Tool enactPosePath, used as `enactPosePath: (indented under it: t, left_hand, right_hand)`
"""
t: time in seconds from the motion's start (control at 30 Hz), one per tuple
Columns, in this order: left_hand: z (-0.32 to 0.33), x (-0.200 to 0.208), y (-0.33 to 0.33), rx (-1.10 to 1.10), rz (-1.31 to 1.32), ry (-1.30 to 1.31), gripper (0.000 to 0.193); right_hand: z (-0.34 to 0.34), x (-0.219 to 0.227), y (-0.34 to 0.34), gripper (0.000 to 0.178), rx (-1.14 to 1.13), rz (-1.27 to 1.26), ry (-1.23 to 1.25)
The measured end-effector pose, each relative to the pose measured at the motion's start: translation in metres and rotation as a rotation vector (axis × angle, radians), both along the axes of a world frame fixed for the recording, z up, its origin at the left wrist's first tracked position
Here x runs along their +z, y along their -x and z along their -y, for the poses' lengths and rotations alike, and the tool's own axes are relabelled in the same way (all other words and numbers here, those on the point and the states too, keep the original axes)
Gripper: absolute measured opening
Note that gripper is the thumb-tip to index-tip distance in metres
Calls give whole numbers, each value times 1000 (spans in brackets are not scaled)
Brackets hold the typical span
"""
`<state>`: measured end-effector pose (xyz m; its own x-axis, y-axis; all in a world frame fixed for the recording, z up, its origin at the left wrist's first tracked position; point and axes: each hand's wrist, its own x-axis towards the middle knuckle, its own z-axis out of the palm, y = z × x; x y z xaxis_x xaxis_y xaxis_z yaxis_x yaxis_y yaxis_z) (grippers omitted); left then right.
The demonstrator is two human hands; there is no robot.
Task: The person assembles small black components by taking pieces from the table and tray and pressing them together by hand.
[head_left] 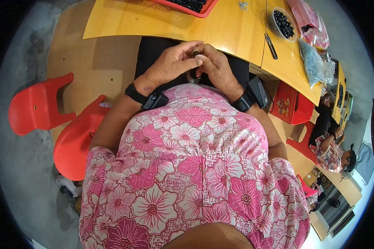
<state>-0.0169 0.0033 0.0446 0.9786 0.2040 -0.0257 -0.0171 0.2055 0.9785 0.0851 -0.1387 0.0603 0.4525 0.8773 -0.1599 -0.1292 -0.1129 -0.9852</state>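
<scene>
My left hand [170, 63] and my right hand [217, 68] meet over my lap, just off the near edge of the yellow table [153, 27]. Between the fingertips shows a small black piece [196, 53], round-ended and mostly covered by my fingers. Both hands are closed around it, the left thumb pressed against the right one. Below the hands, a dark round shape with a pale rim [193, 76] shows partly; what it is I cannot make out. Each wrist wears a black strapped device.
On the table are a red basket [203, 11] of black pieces, a clear bowl [283, 25] of similar pieces, a black pen-like tool [271, 46] and a bag of bluish material [311, 62]. Red chairs [33, 106] stand left. Another person [330, 145] sits at far right.
</scene>
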Motion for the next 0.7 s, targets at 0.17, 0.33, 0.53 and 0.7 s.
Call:
enactPosePath:
  t: [0.17, 0.33, 0.53, 0.7]
  left_hand:
    - [-2, 19, 0, -121, 5, -249, 44]
    - [0, 18, -3, -57, 133, -576, 42]
    - [0, 15, -6, -38, 102, -527, 34]
    - [-4, 16, -9, -48, 73, -508, 35]
  right_hand:
    - [2, 11, 4, 18, 24, 346, 35]
    - [0, 9, 3, 20, 9, 531, -9]
    - [-4, 10, 4, 19, -25, 479, -3]
    - [-6, 16, 3, 18, -32, 326, -15]
